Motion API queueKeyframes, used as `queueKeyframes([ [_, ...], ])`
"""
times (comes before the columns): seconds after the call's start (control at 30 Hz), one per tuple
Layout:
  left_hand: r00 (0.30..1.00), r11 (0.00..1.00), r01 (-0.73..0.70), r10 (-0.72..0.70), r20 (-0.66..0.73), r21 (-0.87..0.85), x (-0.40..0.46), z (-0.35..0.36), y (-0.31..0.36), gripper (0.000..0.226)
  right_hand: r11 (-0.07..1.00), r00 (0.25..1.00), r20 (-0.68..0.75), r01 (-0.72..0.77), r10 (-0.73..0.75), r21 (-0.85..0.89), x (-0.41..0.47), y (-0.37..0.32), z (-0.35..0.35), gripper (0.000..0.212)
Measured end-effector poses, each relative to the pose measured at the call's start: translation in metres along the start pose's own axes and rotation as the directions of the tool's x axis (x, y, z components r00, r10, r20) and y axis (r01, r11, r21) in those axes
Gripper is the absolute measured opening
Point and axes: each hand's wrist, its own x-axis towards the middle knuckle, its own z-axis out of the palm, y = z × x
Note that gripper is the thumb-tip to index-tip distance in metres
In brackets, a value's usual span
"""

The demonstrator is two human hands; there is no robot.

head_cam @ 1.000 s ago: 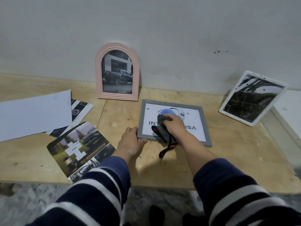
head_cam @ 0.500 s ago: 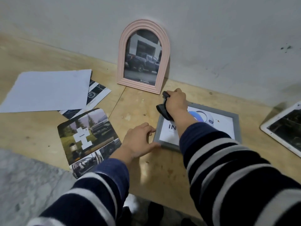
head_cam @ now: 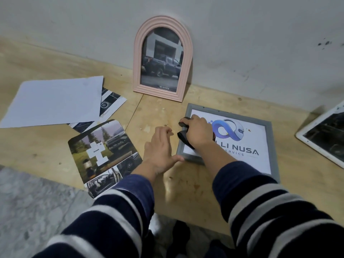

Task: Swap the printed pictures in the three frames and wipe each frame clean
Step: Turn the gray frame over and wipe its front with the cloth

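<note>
Grey frame (head_cam: 272, 144) flat at my 1 o'clock. Right hand (head_cam: 198, 134) clenched round dark cloth (head_cam: 183, 139) at its left edge; left hand (head_cam: 160, 148), fingers relaxed, braces the corner. Advice: overlapping strokes, firm brace.

We took this for a plain home or makeshift workspace rather than a shop or office. We saw a raw plywood board (head_cam: 167, 112) used as a low work surface, pushed against a scuffed, off-white plaster wall (head_cam: 242, 43) with dark specks. Below the board's edge lay a grey marbled floor (head_cam: 37, 202). 3 picture frames and loose printed sheets (head_cam: 55, 101) were scattered on the wood, nothing like fitted furniture or tools, so we could not tell more.
</note>
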Motion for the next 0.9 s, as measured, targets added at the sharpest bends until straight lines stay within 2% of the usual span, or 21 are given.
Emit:
queueKeyframes([
  [0.2, 0.998, 0.986, 0.015, -0.003, -0.069, 0.168, -0.005, 0.004, 0.005, 0.104, 0.998, 0.997, 0.06, 0.053, -0.051, -0.043, -0.034, -0.01, 0.003, 0.038],
  [0.33, 0.981, 0.983, -0.033, 0.066, -0.18, 0.18, -0.013, 0.009, 0.006, 0.094, 0.997, 0.995, 0.067, 0.073, -0.072, -0.015, -0.05, -0.011, 0.006, 0.039],
  [0.47, 0.973, 0.989, -0.029, 0.062, -0.222, 0.148, -0.014, 0.012, 0.008, 0.078, 0.993, 0.993, 0.089, 0.07, -0.078, 0.091, -0.06, -0.009, 0.006, 0.034],
  [0.6, 0.979, 0.989, 0.006, 0.023, -0.201, 0.146, -0.016, 0.013, 0.011, 0.079, 0.962, 0.994, 0.087, 0.043, -0.069, 0.269, -0.069, -0.005, 0.006, 0.036],
  [0.67, 0.986, 0.986, 0.009, 0.019, -0.166, 0.165, -0.017, 0.011, 0.011, 0.08, 0.875, 0.996, 0.091, -0.036, -0.01, 0.483, -0.071, 0.001, 0.002, 0.043],
  [0.77, 0.993, 0.984, 0.009, 0.012, -0.115, 0.179, -0.02, 0.008, 0.009, 0.086, 0.625, 0.979, 0.112, -0.194, 0.168, 0.756, -0.073, 0.011, -0.008, 0.05],
  [0.83, 0.996, 0.988, -0.011, 0.025, -0.084, 0.157, -0.021, 0.006, 0.006, 0.089, 0.494, 0.957, 0.118, -0.241, 0.266, 0.835, -0.07, 0.019, -0.016, 0.051],
  [0.9, 0.995, 0.992, -0.068, 0.075, -0.063, 0.105, -0.02, 0.002, 0.003, 0.088, 0.469, 0.945, 0.124, -0.261, 0.303, 0.843, -0.067, 0.028, -0.023, 0.051],
])
